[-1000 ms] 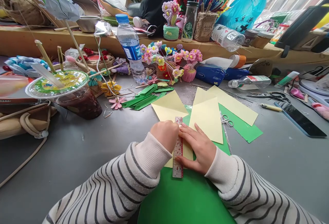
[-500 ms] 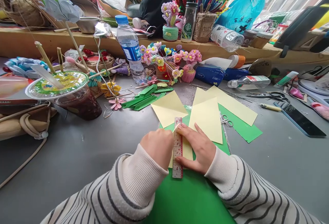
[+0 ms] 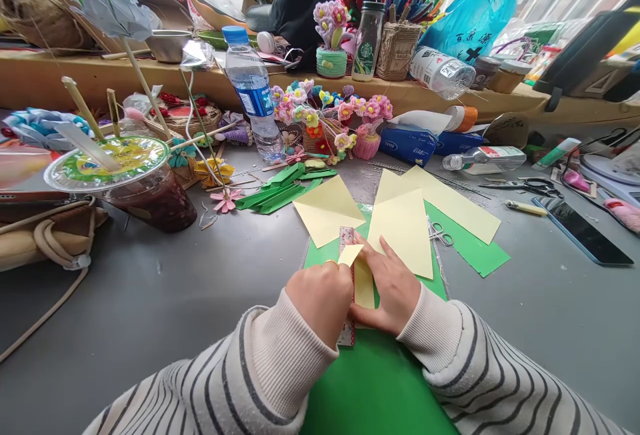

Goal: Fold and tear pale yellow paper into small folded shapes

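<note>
My left hand [image 3: 320,298] is closed in a pinch on the edge of a cream paper strip [image 3: 351,255], which is lifted and bent over the ruler. My right hand [image 3: 393,285] lies with fingers spread on the flat part of that paper, its thumb and fingertips against the edge of the patterned ruler [image 3: 346,336]. Part of the ruler is hidden behind my left hand. Under both lies a green sheet [image 3: 385,385]. More cream paper pieces [image 3: 404,235] rest just beyond my right hand.
Small silver scissors [image 3: 443,234], a green paper strip [image 3: 483,248] and a phone [image 3: 583,230] lie to the right. Folded green strips [image 3: 283,190] are at the back. A drink cup [image 3: 155,198] stands left, with a water bottle [image 3: 257,105] behind.
My left hand has moved right across the ruler, pulling the paper strip up and over it. My right hand has stayed nearly in place.
</note>
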The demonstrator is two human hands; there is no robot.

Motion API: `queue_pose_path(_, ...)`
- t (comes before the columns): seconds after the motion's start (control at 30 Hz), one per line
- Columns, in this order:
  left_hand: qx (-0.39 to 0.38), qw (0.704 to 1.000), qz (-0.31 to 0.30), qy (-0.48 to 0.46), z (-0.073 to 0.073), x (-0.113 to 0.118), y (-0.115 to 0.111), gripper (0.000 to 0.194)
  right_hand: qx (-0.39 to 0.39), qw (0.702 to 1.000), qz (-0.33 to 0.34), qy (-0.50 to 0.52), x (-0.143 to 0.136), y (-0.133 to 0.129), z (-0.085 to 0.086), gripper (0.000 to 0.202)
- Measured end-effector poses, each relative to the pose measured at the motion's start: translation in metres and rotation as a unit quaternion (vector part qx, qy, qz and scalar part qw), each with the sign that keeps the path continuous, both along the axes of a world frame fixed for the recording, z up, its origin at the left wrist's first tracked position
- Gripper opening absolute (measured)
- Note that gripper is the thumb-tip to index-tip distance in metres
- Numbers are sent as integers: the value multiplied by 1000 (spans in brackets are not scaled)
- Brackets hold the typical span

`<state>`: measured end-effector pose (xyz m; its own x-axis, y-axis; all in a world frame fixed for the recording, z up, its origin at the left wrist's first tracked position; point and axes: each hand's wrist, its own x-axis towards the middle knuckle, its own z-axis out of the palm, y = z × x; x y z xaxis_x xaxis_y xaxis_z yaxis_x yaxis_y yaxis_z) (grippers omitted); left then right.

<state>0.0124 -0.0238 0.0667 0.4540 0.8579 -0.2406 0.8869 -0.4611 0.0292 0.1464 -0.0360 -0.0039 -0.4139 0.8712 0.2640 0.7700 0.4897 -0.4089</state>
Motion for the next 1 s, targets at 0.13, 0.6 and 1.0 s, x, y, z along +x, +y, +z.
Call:
queue_pose_path(0.13, -2, 1000, -4, -6, -1, 2, -1, 28, 1, 1000, 3, -13, 0, 0, 0, 73)
queue_pose_path(0.6, 20, 998, 17, 53, -3, -5, -24, 34, 12, 1000, -2, -12, -1, 1, -3, 79)
queue_pose_path(1.0, 364, 926, -57, -85, -22, -6, -35, 32, 17, 999, 7, -37, 2, 1, -1, 72)
